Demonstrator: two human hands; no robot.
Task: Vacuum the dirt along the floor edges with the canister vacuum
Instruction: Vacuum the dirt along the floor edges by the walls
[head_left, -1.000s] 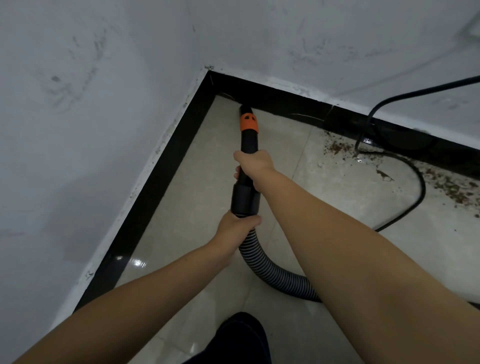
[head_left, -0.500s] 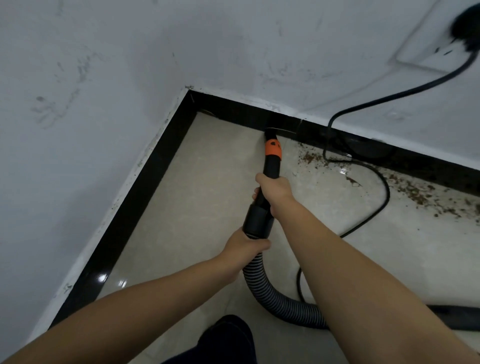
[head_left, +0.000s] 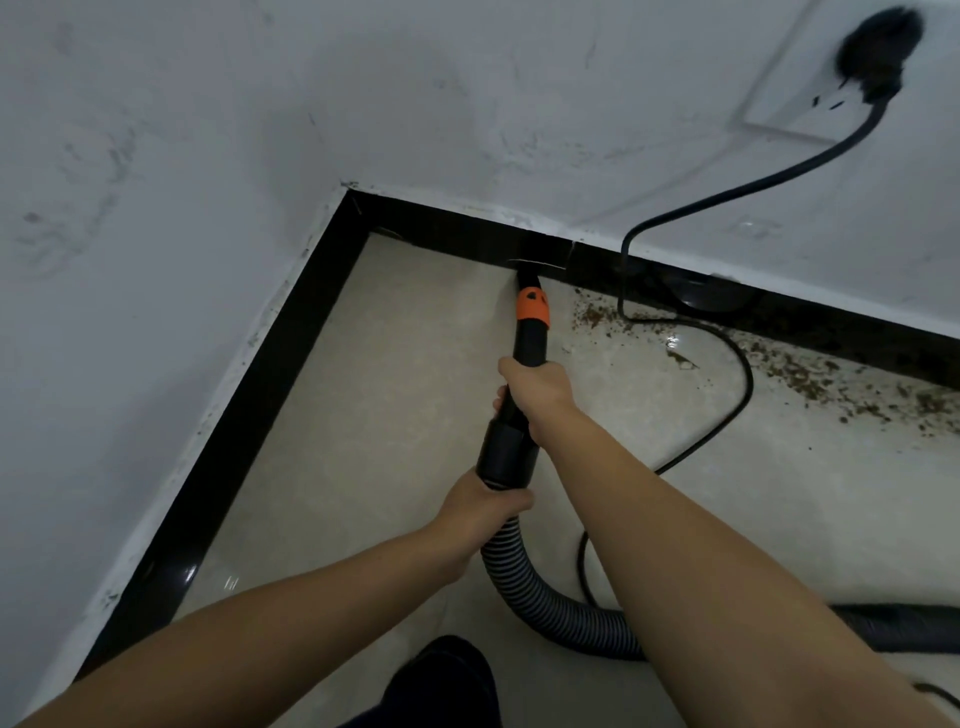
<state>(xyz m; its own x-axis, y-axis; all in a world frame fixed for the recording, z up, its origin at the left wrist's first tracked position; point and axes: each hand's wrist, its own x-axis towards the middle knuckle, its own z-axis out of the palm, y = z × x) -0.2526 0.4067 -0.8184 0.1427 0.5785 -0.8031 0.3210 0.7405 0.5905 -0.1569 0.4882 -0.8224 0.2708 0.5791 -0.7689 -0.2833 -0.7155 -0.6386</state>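
A black vacuum nozzle (head_left: 527, 338) with an orange collar points at the black baseboard (head_left: 452, 228) of the far wall, its tip touching the floor edge. My right hand (head_left: 535, 389) grips the nozzle tube from above. My left hand (head_left: 485, 506) holds the ribbed grey hose (head_left: 535, 592) just below the black cuff. Brown dirt (head_left: 810, 371) lies scattered along the baseboard to the right of the nozzle tip.
A black power cord (head_left: 727, 364) runs from a plug in the wall socket (head_left: 878, 52) down across the dirty floor. The room corner (head_left: 353, 197) lies to the left. My dark shoe (head_left: 447, 680) shows at the bottom.
The nozzle tip has moved right along the far baseboard, away from the corner and nearer the dirt. Both hands keep their grips.
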